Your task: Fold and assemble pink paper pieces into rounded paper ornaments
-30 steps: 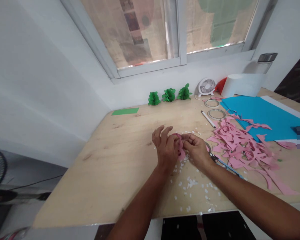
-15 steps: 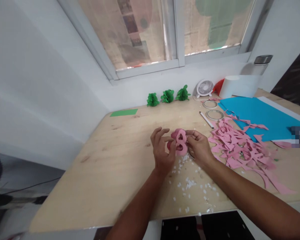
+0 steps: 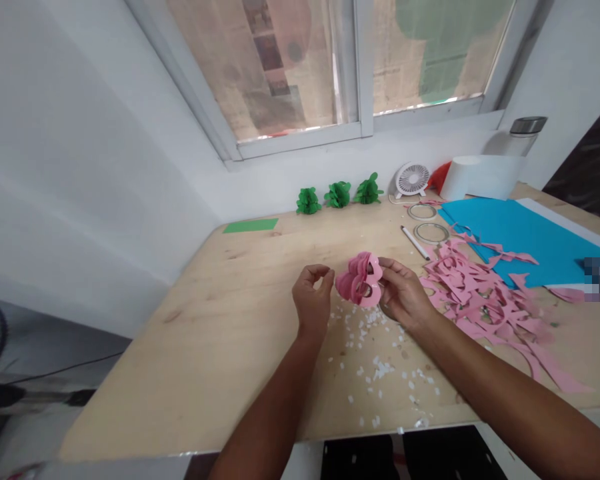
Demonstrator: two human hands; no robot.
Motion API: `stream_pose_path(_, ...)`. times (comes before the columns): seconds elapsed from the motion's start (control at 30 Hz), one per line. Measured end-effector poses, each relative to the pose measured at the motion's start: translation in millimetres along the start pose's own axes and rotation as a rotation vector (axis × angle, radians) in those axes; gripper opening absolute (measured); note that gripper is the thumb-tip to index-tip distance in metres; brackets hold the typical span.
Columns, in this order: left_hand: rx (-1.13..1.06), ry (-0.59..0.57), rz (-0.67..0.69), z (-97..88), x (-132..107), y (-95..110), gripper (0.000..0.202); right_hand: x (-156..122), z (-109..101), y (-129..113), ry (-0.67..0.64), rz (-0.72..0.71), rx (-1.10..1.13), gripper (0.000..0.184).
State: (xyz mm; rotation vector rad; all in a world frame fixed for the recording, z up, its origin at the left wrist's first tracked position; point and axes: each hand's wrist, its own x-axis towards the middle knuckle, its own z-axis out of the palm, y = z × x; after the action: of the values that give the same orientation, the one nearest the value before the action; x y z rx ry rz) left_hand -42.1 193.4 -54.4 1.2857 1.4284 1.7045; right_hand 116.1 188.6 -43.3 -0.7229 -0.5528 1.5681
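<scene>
A pink layered paper cutout point(image 3: 356, 285) is spread like an accordion between my hands, above the table. Heart-shaped openings show in its front layer on the right side. My right hand point(image 3: 404, 290) is closed on the right edge of this cutout, thumb and fingers pinching it. On the other side, my left hand point(image 3: 314, 297) is pinched shut at the cutout's left end; the exact grip point is small and hard to see. Below lie many tiny white paper bits point(image 3: 383, 368) on the wooden table point(image 3: 220, 360).
Pink paper scraps point(image 3: 480, 293) are heaped at right, beside blue sheets point(image 3: 535, 233). Behind are a white pen point(image 3: 415, 243), tape rolls point(image 3: 431, 233), a small fan point(image 3: 413, 180) and a bottle point(image 3: 526, 133). Green paper pieces point(image 3: 338, 195) stand along the wall, near a green strip point(image 3: 251, 226).
My left hand has drawn left and its spread fingers have closed into a pinch. The pink cutout has fanned out wider and turned, showing more layers. The right hand keeps hold of it.
</scene>
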Motion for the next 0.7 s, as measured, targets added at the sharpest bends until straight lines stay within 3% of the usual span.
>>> stream_pose_path(0.2, -0.024, -0.042, -0.067, -1.6, 1, 4, 0.018, 0, 0, -2, -0.021, 0.006, 0.023, 0.019)
stream_pose_path(0.33, 0.014, 0.003, 0.053, -1.1, -1, 7, 0.011, 2, -2, -5, -0.017, -0.029, -0.005, 0.018)
stream_pose_path(0.47, 0.005, -0.043, 0.12, -0.5, -8, 17, 0.004, 6, -6, -8, -0.023, -0.066, -0.032, 0.017)
stream_pose_path(0.6, 0.106, -0.073, 0.175, -1.1, -14, 25, 0.015, 8, -8, -10, -0.032, -0.07, -0.008, 0.016)
stream_pose_path(0.7, 0.124, -0.068, 0.263, -0.7, -17, 25, 0.007, 7, -6, -10, -0.026, -0.058, 0.043, 0.015)
